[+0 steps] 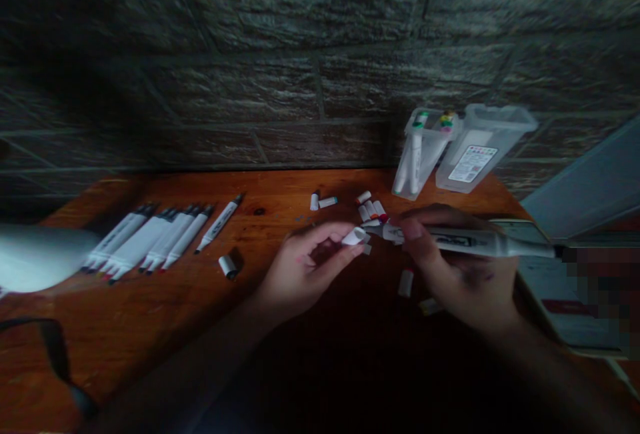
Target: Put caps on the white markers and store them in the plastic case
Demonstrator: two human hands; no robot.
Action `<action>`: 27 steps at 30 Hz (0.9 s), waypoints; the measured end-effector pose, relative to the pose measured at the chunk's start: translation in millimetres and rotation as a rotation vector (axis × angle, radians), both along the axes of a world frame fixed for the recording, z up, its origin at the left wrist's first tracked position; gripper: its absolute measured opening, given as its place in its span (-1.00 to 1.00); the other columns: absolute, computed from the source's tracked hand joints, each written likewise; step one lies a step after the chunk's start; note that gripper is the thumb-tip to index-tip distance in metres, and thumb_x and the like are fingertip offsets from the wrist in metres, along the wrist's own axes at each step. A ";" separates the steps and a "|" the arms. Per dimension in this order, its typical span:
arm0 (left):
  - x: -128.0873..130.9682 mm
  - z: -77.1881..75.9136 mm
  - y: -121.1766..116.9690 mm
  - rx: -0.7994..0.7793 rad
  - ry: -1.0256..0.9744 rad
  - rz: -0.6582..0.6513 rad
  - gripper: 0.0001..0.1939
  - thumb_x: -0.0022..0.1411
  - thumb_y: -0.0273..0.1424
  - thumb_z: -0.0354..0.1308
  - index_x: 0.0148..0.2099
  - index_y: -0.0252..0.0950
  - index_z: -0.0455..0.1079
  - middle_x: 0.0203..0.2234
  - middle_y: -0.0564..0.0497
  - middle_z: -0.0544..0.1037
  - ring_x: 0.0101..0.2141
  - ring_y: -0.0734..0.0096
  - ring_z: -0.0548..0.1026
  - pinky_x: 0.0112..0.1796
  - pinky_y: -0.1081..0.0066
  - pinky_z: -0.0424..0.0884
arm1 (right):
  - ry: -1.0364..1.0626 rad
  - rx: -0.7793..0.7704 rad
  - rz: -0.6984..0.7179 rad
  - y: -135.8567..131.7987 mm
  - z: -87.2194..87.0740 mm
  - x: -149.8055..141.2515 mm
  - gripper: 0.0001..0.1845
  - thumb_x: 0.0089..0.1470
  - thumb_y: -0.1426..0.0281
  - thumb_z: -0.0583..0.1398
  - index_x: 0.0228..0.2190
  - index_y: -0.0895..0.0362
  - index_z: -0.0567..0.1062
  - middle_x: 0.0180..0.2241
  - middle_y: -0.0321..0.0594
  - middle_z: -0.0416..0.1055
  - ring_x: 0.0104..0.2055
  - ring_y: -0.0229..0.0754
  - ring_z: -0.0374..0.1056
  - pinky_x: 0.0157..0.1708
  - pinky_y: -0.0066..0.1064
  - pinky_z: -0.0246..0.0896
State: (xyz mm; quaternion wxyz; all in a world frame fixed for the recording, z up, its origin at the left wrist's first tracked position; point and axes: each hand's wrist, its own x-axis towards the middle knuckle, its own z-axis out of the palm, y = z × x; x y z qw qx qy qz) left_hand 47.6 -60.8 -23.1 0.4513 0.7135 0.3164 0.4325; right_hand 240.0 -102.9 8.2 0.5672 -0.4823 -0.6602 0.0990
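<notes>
In the head view, my left hand (310,261) pinches a small white marker cap (353,236) between thumb and fingers, its opening turned to the right. My right hand (463,274) is closed round a white double-ended marker (457,241), held nearly level. The marker's uncapped left end points at the cap, with a small gap between them. Its other end sticks out past my hand on the right. Behind my hands a cluster of loose caps (371,209) lies on the wooden table. Another loose cap (406,283) rests between my hands, nearer to me.
Uncapped markers (173,237) lie in a row on the left, one marker (219,224) apart. Near them is a loose cap (227,266). Two clear plastic holders, one with markers (416,154) and another (467,154), stand by the stone wall (280,101). A white rounded object (45,257) juts in left.
</notes>
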 end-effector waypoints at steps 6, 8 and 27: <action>-1.4 -1.2 0.3 0.009 0.035 0.001 -0.82 0.26 -0.46 0.26 -0.07 -0.30 0.52 -0.26 0.00 0.67 -0.27 0.42 0.62 -0.20 0.49 0.54 | -0.190 0.070 0.090 -0.8 -1.0 -1.9 -0.95 0.13 0.38 0.30 -0.31 0.03 0.60 -0.40 -0.31 0.61 -0.44 -0.23 0.51 -0.44 -0.42 0.42; -2.0 -0.5 -0.7 -0.001 0.004 -0.004 -0.82 0.26 -0.45 0.26 -0.07 -0.31 0.51 -0.25 -0.02 0.67 -0.26 0.39 0.62 -0.22 0.48 0.56 | -0.216 0.100 0.060 2.0 -1.0 1.5 -0.89 0.14 0.40 0.29 -0.24 0.02 0.61 -0.35 -0.29 0.62 -0.40 -0.21 0.52 -0.39 -0.39 0.43; -4.5 11.1 -7.2 -0.185 -0.131 -0.155 -0.84 0.16 -0.54 0.32 -0.17 -0.31 0.53 -0.30 -0.05 0.68 -0.35 0.40 0.63 -0.49 0.56 0.53 | 0.166 -0.027 -0.162 16.2 -11.7 5.9 -0.82 0.16 0.27 0.29 -0.20 0.07 0.57 -0.37 -0.26 0.53 -0.47 -0.28 0.41 -0.48 -0.43 0.34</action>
